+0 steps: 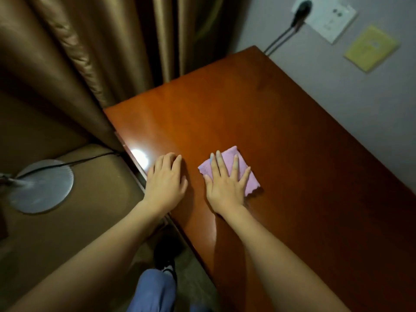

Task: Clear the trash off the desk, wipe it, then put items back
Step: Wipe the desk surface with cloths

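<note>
The desk (281,136) is a broad slab of reddish-brown wood with a smooth, glossy finish; a bright spot of reflected light sits on its left edge. On it, near that left edge, lies a pink cloth (245,174), folded into a rough rectangle, soft and slightly fuzzy, with a wavy trimmed border showing at its nearer corner.

The right hand (226,183) lies palm-down on the cloth, covering most of its left part. Its fingers are straight and spread apart, fingertips reaching toward the cloth's far edge, the thumb stretched out to the left onto bare wood. The bare forearm runs back toward the camera over the desk's near edge.

The left hand (166,179) rests flat on the desk just left of the cloth, not touching it. Its fingers lie close together and bend slightly at the tips, holding nothing; the wrist sits over the desk's left edge, beside the light spot.

Left of the desk hang heavy bronze curtains (74,64) with a satin sheen and deep folds. Below them, left of the desk, a round brushed-metal base (42,186) sits on a tan surface, a black cable running from it. Beyond the desk's far corner, a white wall socket (326,16) holds a dark plug, and a yellow rectangular note (371,48) is fixed to the pale wall nearby.
</note>
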### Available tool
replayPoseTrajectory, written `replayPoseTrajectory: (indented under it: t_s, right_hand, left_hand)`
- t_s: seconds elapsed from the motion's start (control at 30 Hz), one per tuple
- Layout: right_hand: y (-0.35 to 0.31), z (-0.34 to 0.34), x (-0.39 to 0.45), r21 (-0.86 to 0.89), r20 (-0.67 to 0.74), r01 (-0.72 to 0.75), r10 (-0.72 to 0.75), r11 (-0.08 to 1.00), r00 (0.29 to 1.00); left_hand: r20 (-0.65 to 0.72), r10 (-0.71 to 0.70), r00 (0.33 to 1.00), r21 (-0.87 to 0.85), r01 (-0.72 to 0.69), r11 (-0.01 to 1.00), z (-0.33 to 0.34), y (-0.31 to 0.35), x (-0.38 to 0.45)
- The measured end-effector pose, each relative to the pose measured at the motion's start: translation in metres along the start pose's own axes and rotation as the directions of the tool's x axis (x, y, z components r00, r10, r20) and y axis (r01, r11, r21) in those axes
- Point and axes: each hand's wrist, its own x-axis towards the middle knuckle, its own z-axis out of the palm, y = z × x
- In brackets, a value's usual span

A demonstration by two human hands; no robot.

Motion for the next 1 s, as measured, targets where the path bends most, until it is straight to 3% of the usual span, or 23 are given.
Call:
replayPoseTrajectory:
  t_s: [0.27,0.6,1.0]
  right_hand:
    - [-0.084,-0.024,0.102,-0.009,-0.024,0.087,-0.087,0.996,0.996]
    - [-0.158,-0.041,0.189,-0.011,-0.055,0.185,-0.185,0.983,0.981]
    - [-0.175,-0.043,0.206,-0.061,-0.062,0.384,-0.388,0.921,0.92]
  left_hand:
    - [-0.032,-0.09,0.995,0.001,0.09,0.996,-0.022,-0.085,0.059]
    - [-0.087,-0.132,0.987,-0.031,0.13,0.991,-0.038,-0.142,0.107]
    - [-0.078,-0.151,0.985,-0.017,0.15,0.989,-0.036,-0.143,0.105]
